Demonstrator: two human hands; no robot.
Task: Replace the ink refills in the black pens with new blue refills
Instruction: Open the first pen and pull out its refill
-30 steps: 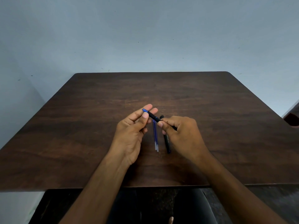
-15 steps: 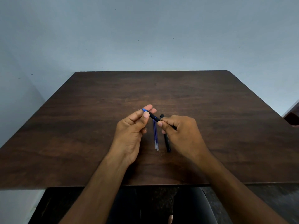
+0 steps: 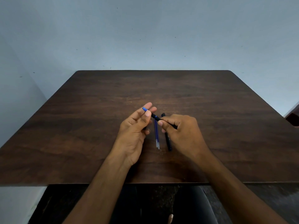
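Both hands hold one black pen (image 3: 155, 117) just above the middle of the dark wooden table (image 3: 80, 126). My right hand (image 3: 181, 131) grips its barrel. My left hand (image 3: 135, 131) pinches the blue tip end (image 3: 144, 109) between thumb and fingers. Under the held pen, two blue refills (image 3: 157, 136) lie side by side on the table, pointing away from me. A second black pen (image 3: 167, 139) lies just right of them, partly hidden by my right hand.
The table's front edge (image 3: 145, 183) runs close to my body, with dark floor and my legs below it. A pale wall stands behind the table. A dark object (image 3: 293, 117) shows at the far right edge.
The blue tip end has come slightly further out of the black barrel toward the left, with my left hand drawing it along. The refills and the second pen have not moved.
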